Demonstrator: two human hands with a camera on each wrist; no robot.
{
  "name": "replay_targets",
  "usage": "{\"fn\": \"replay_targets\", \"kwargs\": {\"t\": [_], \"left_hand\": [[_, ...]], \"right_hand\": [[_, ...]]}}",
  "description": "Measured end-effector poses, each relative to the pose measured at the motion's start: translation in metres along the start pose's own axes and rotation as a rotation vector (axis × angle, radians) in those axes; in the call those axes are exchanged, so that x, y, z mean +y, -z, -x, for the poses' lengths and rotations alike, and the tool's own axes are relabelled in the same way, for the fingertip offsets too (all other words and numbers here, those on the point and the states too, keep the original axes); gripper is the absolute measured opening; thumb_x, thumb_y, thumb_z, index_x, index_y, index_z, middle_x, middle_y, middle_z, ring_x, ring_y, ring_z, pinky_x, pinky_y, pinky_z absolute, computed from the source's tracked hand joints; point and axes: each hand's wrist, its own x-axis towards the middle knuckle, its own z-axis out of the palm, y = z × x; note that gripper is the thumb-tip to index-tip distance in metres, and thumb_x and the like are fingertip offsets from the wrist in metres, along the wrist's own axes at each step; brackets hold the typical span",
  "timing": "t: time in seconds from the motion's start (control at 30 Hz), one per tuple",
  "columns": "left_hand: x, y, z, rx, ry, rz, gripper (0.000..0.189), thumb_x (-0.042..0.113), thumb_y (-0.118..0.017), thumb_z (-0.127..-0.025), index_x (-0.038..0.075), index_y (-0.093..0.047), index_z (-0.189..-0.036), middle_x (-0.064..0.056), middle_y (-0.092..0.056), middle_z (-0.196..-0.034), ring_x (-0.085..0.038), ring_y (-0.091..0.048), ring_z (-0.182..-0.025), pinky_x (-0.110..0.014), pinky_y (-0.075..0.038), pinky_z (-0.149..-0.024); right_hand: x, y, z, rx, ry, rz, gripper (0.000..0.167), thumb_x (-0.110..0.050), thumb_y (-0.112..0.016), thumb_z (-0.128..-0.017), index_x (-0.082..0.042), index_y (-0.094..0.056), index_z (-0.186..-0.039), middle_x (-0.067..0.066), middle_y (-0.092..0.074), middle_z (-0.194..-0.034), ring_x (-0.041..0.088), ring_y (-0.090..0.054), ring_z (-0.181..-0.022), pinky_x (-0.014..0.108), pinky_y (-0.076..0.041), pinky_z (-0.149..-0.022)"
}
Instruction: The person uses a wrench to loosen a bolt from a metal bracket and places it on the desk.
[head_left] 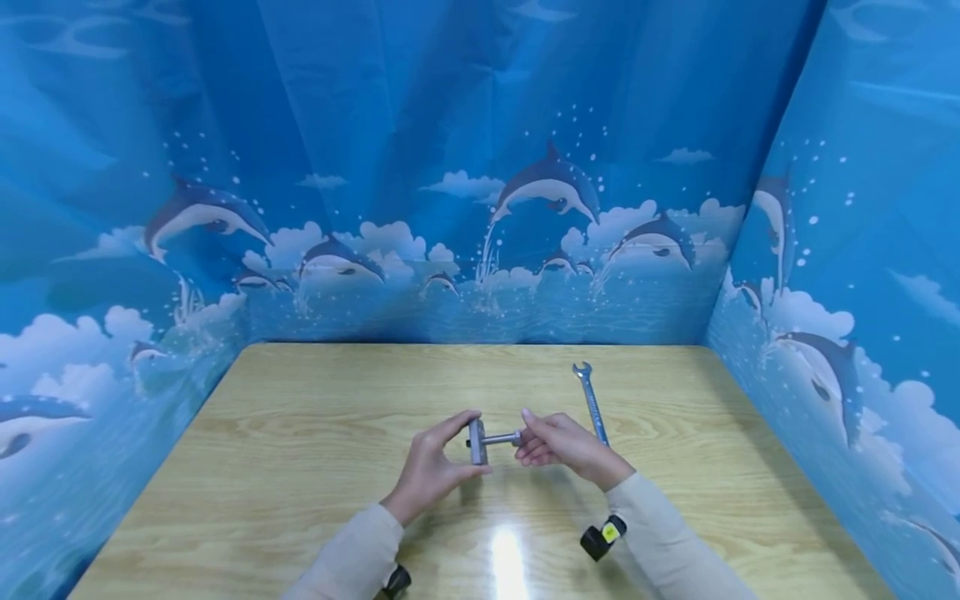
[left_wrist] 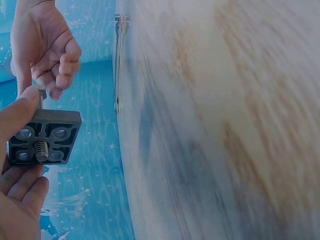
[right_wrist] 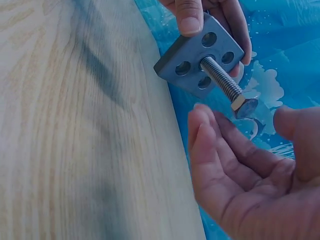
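My left hand [head_left: 431, 469] pinches a grey square metal plate [right_wrist: 192, 62] by its edges between thumb and fingers, up off the table. Through the plate's centre hole runs a hex bolt [right_wrist: 223, 80], its head towards the right; the threaded tip pokes out of the ribbed back of the plate [left_wrist: 70, 121] in the left wrist view. Around the bolt's head hovers my right hand [head_left: 564, 446], fingers loosely bent and thumb apart. In the right wrist view a gap shows between these fingertips [right_wrist: 202, 112] and the bolt head.
A combination wrench [head_left: 591, 402] lies on the wooden table [head_left: 337, 392], just beyond my right hand. Blue curtains [head_left: 420, 100] printed with dolphins stand behind the table and along its sides. Small black devices [head_left: 597, 542] are strapped at the wrists.
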Motion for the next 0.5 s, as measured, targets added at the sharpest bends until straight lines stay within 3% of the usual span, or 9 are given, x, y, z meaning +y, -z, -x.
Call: {"fn": "replay_targets", "kwargs": {"t": [0.1, 0.27, 0.37, 0.5], "left_hand": [[-0.0009, -0.0010, 0.0001, -0.001, -0.008, -0.002, 0.075, 0.012, -0.090, -0.059, 0.011, -0.059, -0.128, -0.008, -0.062, -0.128, -0.020, -0.059, -0.118, -0.030, -0.047, -0.103], [-0.0004, -0.0013, 0.0004, 0.000, -0.008, -0.002, 0.075, 0.012, -0.090, -0.059, 0.012, -0.059, -0.128, -0.006, -0.061, -0.129, -0.019, -0.059, -0.119, -0.029, -0.047, -0.103], [-0.0004, -0.0011, 0.0003, 0.001, -0.005, -0.001, 0.076, 0.013, -0.090, -0.059, 0.015, -0.059, -0.129, -0.004, -0.061, -0.130, -0.018, -0.058, -0.119, -0.029, -0.047, -0.103], [-0.0013, -0.0007, 0.0006, 0.001, -0.003, 0.008, 0.076, 0.014, -0.090, -0.060, 0.017, -0.059, -0.129, -0.003, -0.061, -0.130, -0.017, -0.058, -0.119, -0.030, -0.047, -0.103]], "right_hand": [[0.0015, -0.0009, 0.0006, -0.039, -0.031, -0.031, 0.074, -0.055, -0.039, -0.099, 0.016, -0.060, -0.108, 0.008, -0.069, -0.084, 0.014, -0.067, -0.074, 0.034, -0.061, -0.078], [0.0005, -0.0032, 0.0005, -0.048, -0.040, -0.050, 0.067, -0.049, -0.047, -0.098, 0.016, -0.060, -0.104, 0.005, -0.067, -0.078, 0.009, -0.063, -0.067, 0.024, -0.060, -0.068], [-0.0009, -0.0028, 0.0004, -0.030, -0.032, -0.063, 0.056, -0.041, -0.054, -0.097, 0.014, -0.061, -0.104, 0.004, -0.066, -0.079, 0.009, -0.062, -0.068, 0.025, -0.059, -0.071], [-0.0007, -0.0015, 0.0001, 0.031, 0.014, -0.045, 0.036, -0.024, -0.067, -0.091, 0.007, -0.064, -0.110, 0.006, -0.068, -0.090, 0.014, -0.064, -0.080, 0.035, -0.059, -0.083]]}}
